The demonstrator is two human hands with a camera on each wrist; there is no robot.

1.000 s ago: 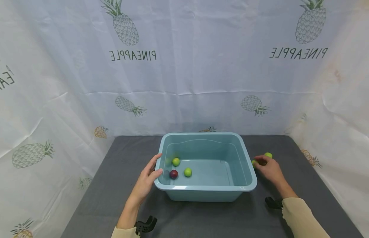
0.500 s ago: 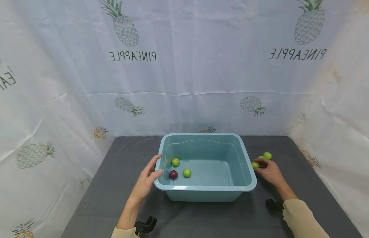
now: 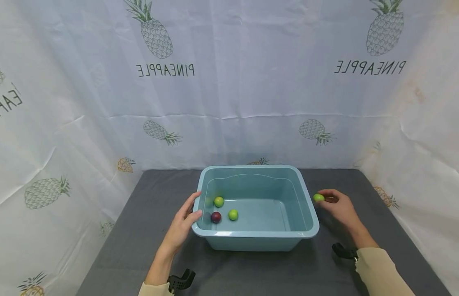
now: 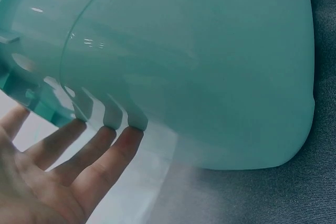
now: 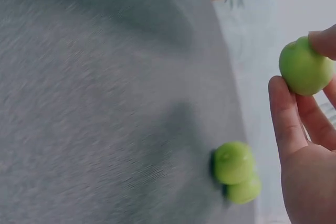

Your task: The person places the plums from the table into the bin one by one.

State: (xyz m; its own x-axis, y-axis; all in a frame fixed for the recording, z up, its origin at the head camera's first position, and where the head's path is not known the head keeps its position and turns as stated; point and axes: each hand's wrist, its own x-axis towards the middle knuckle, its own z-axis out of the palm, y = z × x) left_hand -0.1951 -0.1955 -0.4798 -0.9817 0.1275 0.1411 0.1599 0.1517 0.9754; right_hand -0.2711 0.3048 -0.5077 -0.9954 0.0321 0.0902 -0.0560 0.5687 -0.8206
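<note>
My right hand (image 3: 341, 207) pinches a small round green fruit (image 5: 305, 66) between thumb and fingers, beside the right wall of a light blue plastic basin (image 3: 257, 234). In the right wrist view that fruit appears above the dark tabletop. Two more green fruits (image 5: 234, 163) lie together on the table; in the head view my right hand hides them. My left hand (image 3: 180, 225) rests on the basin's left side, with the thumb at the rim. Its fairly straight fingers (image 4: 107, 174) touch the outer wall under the rim in the left wrist view.
Inside the basin, on its left side, lie two green fruits (image 3: 233, 214) and a dark red fruit (image 3: 216, 217). The basin stands on a dark grey cloth-covered table (image 3: 118, 250). A white curtain (image 3: 251, 90) with pineapple prints hangs behind and along both sides.
My right hand has picked up a green fruit from beside the basin and raised it slightly. The hand has shifted a little to the right. My left hand and the basin stay put.
</note>
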